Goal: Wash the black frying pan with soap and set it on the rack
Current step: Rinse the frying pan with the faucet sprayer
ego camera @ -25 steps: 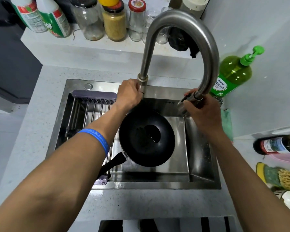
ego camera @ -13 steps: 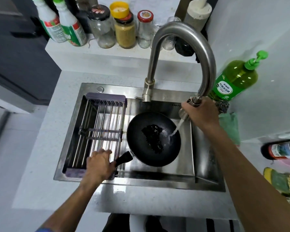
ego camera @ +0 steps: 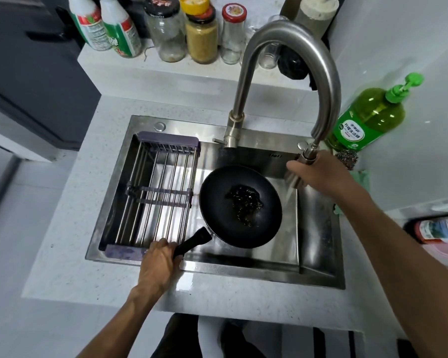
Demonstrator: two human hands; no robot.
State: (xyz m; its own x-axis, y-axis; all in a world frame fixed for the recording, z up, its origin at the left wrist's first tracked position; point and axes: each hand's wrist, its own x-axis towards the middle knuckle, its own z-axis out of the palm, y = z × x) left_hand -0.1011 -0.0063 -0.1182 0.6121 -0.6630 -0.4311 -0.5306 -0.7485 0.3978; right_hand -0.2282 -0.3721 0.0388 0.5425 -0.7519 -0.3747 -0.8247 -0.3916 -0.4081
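Note:
The black frying pan [ego camera: 219,215] lies in the steel sink [ego camera: 318,244], with a pool of water in its middle. My left hand [ego camera: 158,264] grips the pan's black handle at the sink's front edge. My right hand [ego camera: 318,174] holds the pull-out spray head of the tall curved faucet [ego camera: 290,45]; water streams from it down to the right of the pan. The metal drying rack [ego camera: 155,192] spans the sink's left half. A green soap pump bottle [ego camera: 367,117] stands at the back right.
A scouring pad [ego camera: 347,158] lies by the soap bottle, and a green cloth [ego camera: 362,177] lies beside my right wrist. Jars and spray bottles [ego camera: 109,24] line the back shelf. More bottles [ego camera: 440,228] lie on the counter at the far right.
My left hand left the faucet base, came down to the front edge and took the pan's handle. Water started flowing, and its stream has shifted from the pan's middle to the pan's right.

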